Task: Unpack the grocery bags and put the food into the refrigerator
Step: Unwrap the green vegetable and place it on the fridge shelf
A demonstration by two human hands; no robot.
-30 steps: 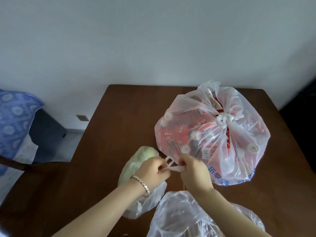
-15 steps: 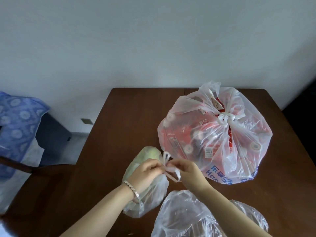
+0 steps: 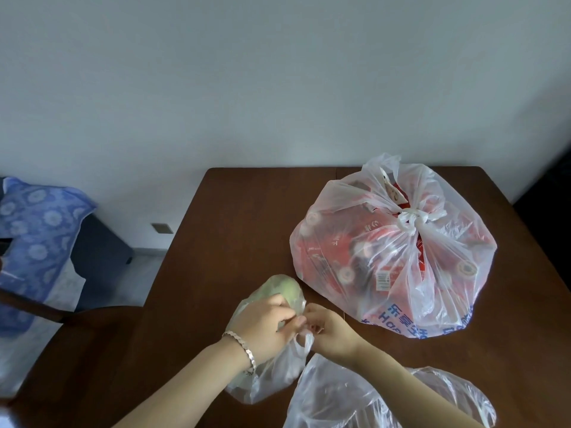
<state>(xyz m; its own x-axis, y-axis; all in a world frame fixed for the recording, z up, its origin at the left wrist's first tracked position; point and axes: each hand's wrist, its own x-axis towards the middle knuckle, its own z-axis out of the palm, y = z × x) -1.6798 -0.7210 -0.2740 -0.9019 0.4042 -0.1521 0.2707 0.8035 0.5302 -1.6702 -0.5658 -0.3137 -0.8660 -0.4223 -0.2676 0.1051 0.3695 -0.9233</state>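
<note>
Your small bag [image 3: 268, 385] lies on its side near the front edge of the table [image 3: 234, 230], just left of centre. It is thin, clear plastic, wrinkled and glossy, and a pale green, rounded vegetable [image 3: 288, 291] shows through its far end. Its white handle loop [image 3: 304, 341] sticks out between your hands.

Your left hand [image 3: 262, 329] rests over the top of the bag with its fingers curled, pinching the plastic at the bag's neck. Your right hand [image 3: 332, 335] meets it there, its fingertips pinching the same bunched plastic. A silver bracelet [image 3: 244, 351] sits on your left wrist.

Behind and to the right, apart from the small bag, stands your large bag [image 3: 398, 251], translucent white and tied shut with a knot [image 3: 412, 218] on top. Red packaging and a barcode label show through it, and blue lettering runs along its lower edge.

A third bag [image 3: 386, 400], clear and crumpled, lies at the near edge under your right forearm; what it contains can't be made out.
</note>
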